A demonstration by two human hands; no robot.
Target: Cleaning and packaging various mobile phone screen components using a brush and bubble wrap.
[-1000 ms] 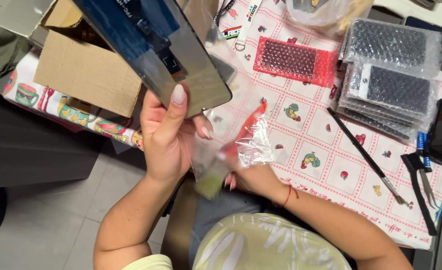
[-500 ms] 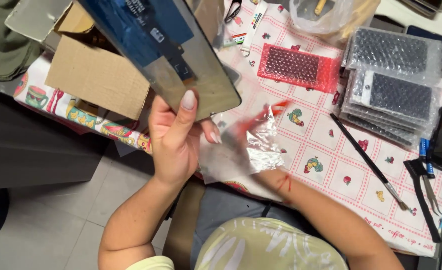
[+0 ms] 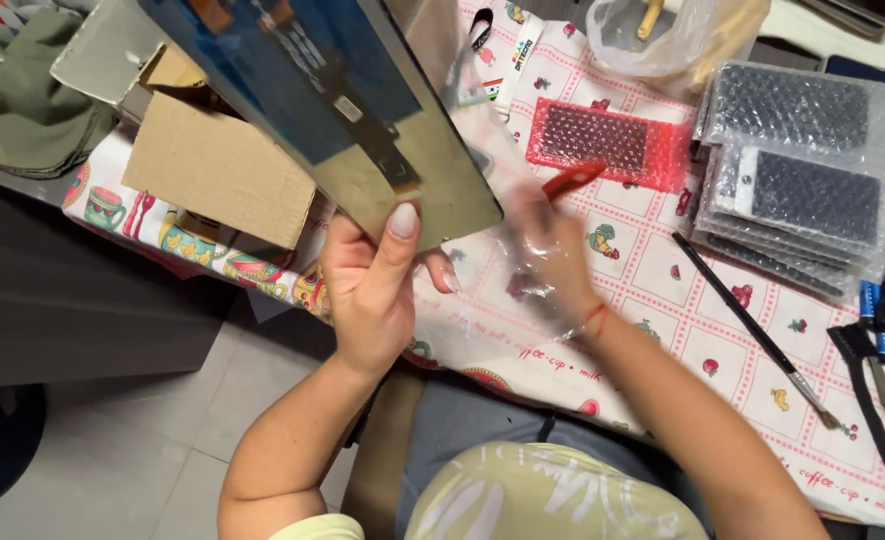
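Left hand grips a flat rectangular panel, blue and metallic on the shown face, by its lower corner: thumb pressed flat on the face, other fingers wrapped behind, clamped on it. Panel tilted, raised above the near-left edge of the worktop, which wears a patterned cloth of red grid and fruit prints.

Right hand just right of the panel, over the worktop's near-middle. Clear plastic film covers and wraps it, crumpled. Fingers curled on a small red tool that pokes up toward the far edge; exact grip blurred by film, but they are closed on it.

Behind the panel, open cardboard box at the near-left corner. Red bubble-wrap pouch toward the far edge, middle. Stack of clear bubble-wrapped dark slabs at the far-right. Clear plastic bag at the far edge. Thin black brush lying diagonal right of the right hand. Dark hand tools at the right edge. Green cloth off the left end of the worktop.
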